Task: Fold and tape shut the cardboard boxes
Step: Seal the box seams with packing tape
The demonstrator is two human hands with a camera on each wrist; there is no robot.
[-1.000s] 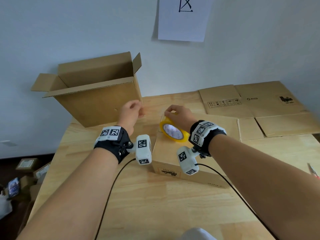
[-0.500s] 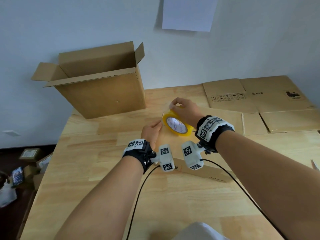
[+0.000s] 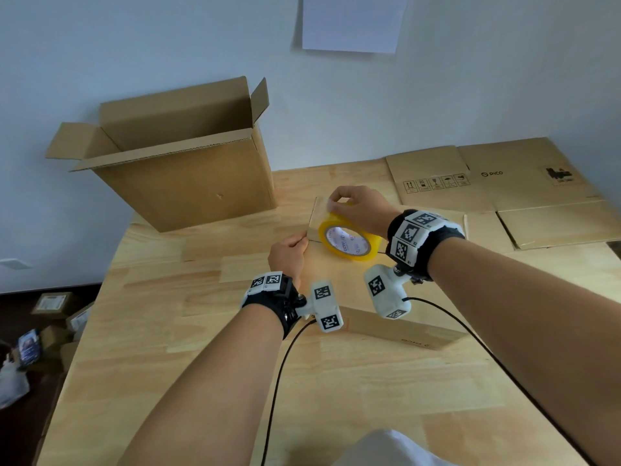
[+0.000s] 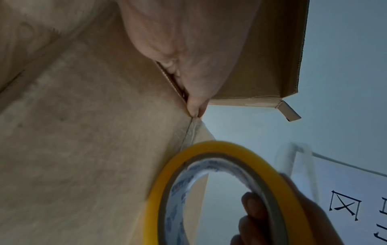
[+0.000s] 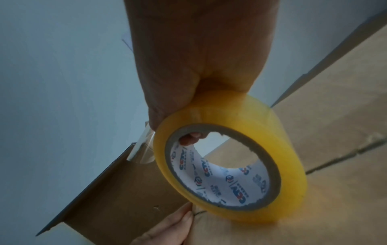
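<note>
Now right hand (image 3: 361, 210) grips the tape roll (image 3: 349, 242) on the box (image 3: 339, 280); left hand (image 3: 289, 257) pinches its edge

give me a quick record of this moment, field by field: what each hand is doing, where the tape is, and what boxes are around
left hand: fingers at the left end of the closed box's seam
right hand: grips the tape roll
tape roll: yellow, on edge on the closed box, a clear strip peeled off
open box: upright at the back left, flaps up
flat cardboard: lying at the back right
table: wooden
</note>
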